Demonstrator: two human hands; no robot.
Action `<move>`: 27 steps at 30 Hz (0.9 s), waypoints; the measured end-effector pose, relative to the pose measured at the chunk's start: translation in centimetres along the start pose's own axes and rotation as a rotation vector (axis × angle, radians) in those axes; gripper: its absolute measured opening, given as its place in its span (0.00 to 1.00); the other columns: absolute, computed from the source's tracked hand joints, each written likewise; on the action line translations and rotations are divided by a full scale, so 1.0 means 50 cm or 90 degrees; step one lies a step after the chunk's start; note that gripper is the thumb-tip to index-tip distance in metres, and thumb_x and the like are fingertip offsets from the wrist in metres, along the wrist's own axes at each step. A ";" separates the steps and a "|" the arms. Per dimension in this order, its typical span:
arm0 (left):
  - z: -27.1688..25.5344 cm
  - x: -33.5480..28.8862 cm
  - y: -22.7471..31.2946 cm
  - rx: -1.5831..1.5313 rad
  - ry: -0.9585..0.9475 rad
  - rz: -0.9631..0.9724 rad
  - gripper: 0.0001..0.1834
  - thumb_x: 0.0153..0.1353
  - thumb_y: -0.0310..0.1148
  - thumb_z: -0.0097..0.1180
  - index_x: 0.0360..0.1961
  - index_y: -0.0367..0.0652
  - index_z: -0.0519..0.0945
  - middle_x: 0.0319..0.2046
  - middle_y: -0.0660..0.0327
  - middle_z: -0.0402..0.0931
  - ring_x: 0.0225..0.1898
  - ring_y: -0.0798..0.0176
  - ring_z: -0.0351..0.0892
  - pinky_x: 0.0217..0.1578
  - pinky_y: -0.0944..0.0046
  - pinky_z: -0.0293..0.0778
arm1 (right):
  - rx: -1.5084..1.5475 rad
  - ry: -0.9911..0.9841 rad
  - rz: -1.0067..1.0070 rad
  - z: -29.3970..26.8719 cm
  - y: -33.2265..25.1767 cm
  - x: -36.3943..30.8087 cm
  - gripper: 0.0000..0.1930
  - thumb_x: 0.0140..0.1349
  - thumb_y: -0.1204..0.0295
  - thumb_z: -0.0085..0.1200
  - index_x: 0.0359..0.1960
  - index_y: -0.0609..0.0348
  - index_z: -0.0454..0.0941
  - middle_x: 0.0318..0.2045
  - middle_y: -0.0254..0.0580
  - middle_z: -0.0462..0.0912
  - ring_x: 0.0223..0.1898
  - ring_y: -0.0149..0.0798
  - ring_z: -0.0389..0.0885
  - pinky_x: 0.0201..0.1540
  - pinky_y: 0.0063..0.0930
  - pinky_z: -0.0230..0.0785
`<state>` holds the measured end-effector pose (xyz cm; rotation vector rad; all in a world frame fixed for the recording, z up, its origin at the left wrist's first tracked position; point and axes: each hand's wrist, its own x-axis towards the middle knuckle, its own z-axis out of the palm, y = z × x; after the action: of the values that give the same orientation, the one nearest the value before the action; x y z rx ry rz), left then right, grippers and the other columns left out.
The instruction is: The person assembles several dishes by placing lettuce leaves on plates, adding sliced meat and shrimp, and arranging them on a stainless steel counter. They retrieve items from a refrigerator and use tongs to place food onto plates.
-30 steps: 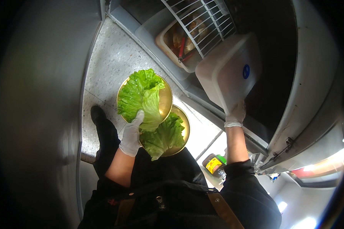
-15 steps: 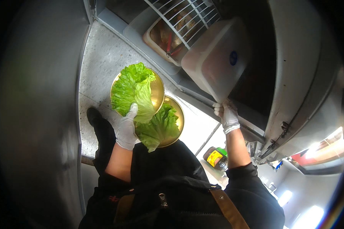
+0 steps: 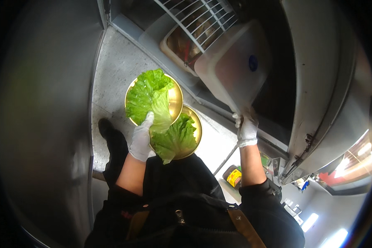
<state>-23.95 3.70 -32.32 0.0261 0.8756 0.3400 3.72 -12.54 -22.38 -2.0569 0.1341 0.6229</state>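
Observation:
My left hand (image 3: 142, 137), in a white glove, is closed on the edge of a gold round dish (image 3: 177, 97), its thumb over the rim. A bright green lettuce leaf (image 3: 149, 97) lies in that dish. A second gold dish (image 3: 198, 131) with another lettuce leaf (image 3: 175, 140) overlaps below it; what supports it is hidden. My right hand (image 3: 247, 126), also gloved, is closed at the lower corner of a large translucent plastic container (image 3: 231, 70) with a round blue mark. The container stands tilted inside an open cabinet.
A white wire rack (image 3: 196, 20) sits above an open food tub (image 3: 175, 45) in the cabinet. Grey metal panels (image 3: 49, 124) rise on the left. Tiled floor (image 3: 118, 58) lies below. A jar with a yellow label (image 3: 234, 177) stands beyond my right forearm.
The view has shifted a little, so the dishes appear slightly further right. My left hand keeps its hold on the dish, and my right hand stays at the container's corner.

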 end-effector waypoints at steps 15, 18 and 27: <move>0.027 0.000 0.017 0.079 -0.002 0.013 0.21 0.69 0.35 0.57 0.61 0.45 0.72 0.53 0.63 0.77 0.49 0.63 0.79 0.48 0.59 0.79 | 0.500 -0.143 -0.026 -0.049 -0.078 0.016 0.08 0.66 0.64 0.55 0.38 0.53 0.78 0.37 0.38 0.81 0.27 0.30 0.77 0.22 0.19 0.66; 0.019 0.012 0.011 0.115 0.025 0.055 0.21 0.69 0.35 0.57 0.61 0.44 0.73 0.53 0.63 0.77 0.49 0.64 0.79 0.48 0.60 0.78 | 0.648 -0.295 -0.011 -0.059 -0.054 0.037 0.10 0.65 0.64 0.57 0.42 0.55 0.79 0.43 0.39 0.83 0.33 0.33 0.81 0.28 0.20 0.73; 0.042 0.001 0.046 0.280 -0.003 0.075 0.21 0.67 0.35 0.59 0.58 0.37 0.75 0.51 0.62 0.79 0.47 0.67 0.79 0.49 0.64 0.77 | 0.562 -0.087 -0.028 -0.019 -0.070 0.262 0.12 0.63 0.65 0.59 0.45 0.56 0.79 0.45 0.39 0.83 0.38 0.35 0.81 0.34 0.23 0.74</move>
<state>-22.98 6.14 -30.62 0.4875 0.9325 0.2517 16.58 -9.47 -25.56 -1.1603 0.2345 0.5414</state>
